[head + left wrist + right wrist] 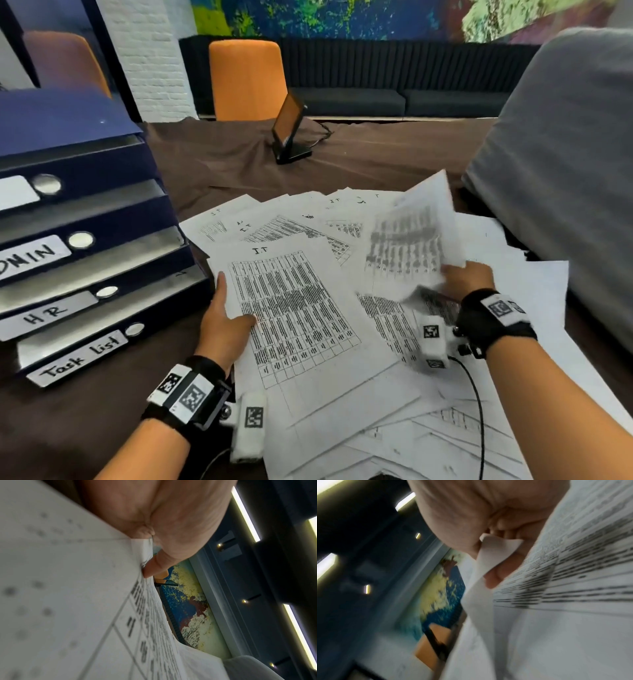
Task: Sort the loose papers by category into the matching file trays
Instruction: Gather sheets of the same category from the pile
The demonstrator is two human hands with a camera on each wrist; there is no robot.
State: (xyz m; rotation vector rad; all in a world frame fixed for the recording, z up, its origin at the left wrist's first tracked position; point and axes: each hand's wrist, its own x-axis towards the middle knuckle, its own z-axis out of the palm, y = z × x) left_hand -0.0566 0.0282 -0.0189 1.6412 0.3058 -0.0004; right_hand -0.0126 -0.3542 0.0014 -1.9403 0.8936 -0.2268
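Fingers of right hand (467, 274) clamped on lifted sheet (407, 236), left hand (222, 318) pinching I.T sheet (294, 308) edge.

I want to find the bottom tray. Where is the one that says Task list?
In the head view the Task list tray is lowest in the blue tray stack on the left, just under the HR tray, beside the left hand.

Dark blue stacked file trays (85, 219), white handwritten front labels: "HR" (46, 317), "Task list" (82, 354), one cut off, reads "DMIN" (29, 257). Top label illegible. White printed table sheet (298, 308) headed "I.T"; the sheets behind (245, 228) likewise "I.T". Table text unreadable.
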